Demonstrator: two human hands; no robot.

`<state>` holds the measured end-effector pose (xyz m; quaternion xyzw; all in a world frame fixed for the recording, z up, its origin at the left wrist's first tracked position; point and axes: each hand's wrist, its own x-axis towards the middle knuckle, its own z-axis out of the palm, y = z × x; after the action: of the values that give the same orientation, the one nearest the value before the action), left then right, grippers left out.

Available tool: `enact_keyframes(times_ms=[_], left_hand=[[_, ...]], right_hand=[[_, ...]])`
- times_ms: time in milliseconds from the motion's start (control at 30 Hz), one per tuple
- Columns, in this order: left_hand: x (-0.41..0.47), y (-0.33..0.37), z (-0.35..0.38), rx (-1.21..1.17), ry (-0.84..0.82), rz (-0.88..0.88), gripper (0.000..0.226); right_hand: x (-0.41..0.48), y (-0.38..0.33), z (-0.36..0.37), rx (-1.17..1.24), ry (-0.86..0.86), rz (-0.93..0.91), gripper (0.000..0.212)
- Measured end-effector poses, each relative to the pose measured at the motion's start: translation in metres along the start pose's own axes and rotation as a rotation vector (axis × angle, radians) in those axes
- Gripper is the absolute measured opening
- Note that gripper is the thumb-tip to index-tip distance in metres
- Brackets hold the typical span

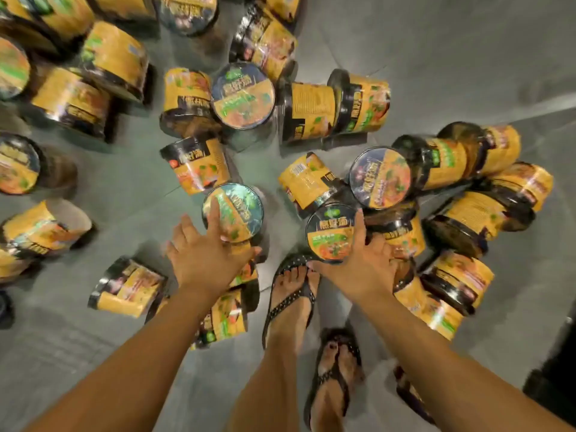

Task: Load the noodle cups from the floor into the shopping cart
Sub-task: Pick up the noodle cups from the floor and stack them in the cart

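Left hand (pixel 205 254) spread wide over upright left cup (pixel 241 210); right hand (pixel 361 263) spread wide over upright right cup (pixel 330 241). Each cup sits just ahead of its palm, axis vertical, grip not yet closed

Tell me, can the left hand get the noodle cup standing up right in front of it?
Probably yes. The left hand is right at that upright noodle cup, with one of its fingers lying across its lid. Nothing sits between them, and nothing is stacked on top.
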<state>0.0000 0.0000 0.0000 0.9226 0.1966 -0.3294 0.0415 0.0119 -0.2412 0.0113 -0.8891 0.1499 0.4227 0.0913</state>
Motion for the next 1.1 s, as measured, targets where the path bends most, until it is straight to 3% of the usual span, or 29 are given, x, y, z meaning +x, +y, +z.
enact_keyframes(times_ms=[233, 500, 633, 833, 1100], left_hand=[[0.041, 0.026, 0.03, -0.163, 0.174, -0.05, 0.129], [0.026, 0.024, 0.019, -0.295, 0.253, -0.037, 0.125], [-0.012, 0.021, -0.024, -0.28, 0.265, 0.005, 0.127], [-0.094, 0.02, -0.128, -0.268, 0.28, -0.016, 0.126], [-0.264, 0.005, -0.286, -0.311, 0.353, 0.014, 0.124]], right_hand=[[0.036, -0.011, 0.038, 0.068, 0.207, -0.001, 0.139], [0.033, -0.002, 0.038, 0.23, 0.328, -0.159, 0.134], [-0.005, -0.002, -0.003, 0.198, 0.337, -0.221, 0.132], [-0.105, -0.011, -0.115, 0.195, 0.17, -0.275, 0.136], [-0.294, -0.005, -0.248, 0.037, 0.348, -0.416, 0.136]])
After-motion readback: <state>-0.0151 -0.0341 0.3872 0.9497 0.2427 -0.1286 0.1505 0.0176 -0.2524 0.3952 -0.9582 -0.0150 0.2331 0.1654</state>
